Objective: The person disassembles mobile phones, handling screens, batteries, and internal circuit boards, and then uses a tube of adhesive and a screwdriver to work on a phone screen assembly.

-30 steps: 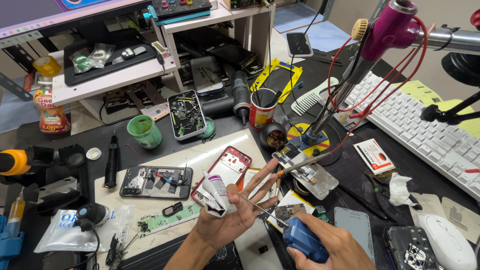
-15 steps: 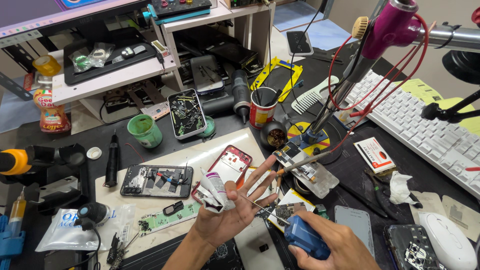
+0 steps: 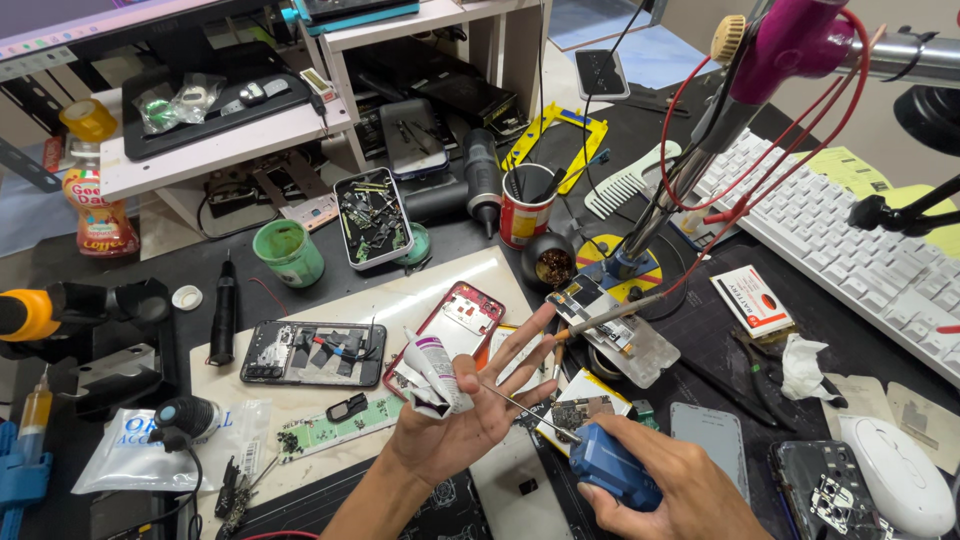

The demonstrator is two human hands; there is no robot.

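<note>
My left hand (image 3: 470,415) is palm up near the bottom middle, its thumb and index finger pinching a squeezed white glue tube with a purple band (image 3: 432,368); the other fingers are spread. My right hand (image 3: 668,490) grips a blue-handled screwdriver (image 3: 610,465), and its thin metal shaft (image 3: 520,405) points up-left, its tip close to the tube above my left palm. Just behind my hands lie a red phone frame (image 3: 462,312), an opened black phone (image 3: 312,352) and a small circuit board (image 3: 575,412).
A white keyboard (image 3: 850,255) and a white mouse (image 3: 898,470) sit at the right. A red cup of tools (image 3: 526,208), a green cup (image 3: 288,252), a box of small parts (image 3: 372,215), a pink-headed stand with red wires (image 3: 770,60) and a shelf (image 3: 225,140) crowd the back.
My left hand has drawn slightly toward me with the tube, and the screwdriver tip has come closer to the tube. My right hand has barely shifted.
</note>
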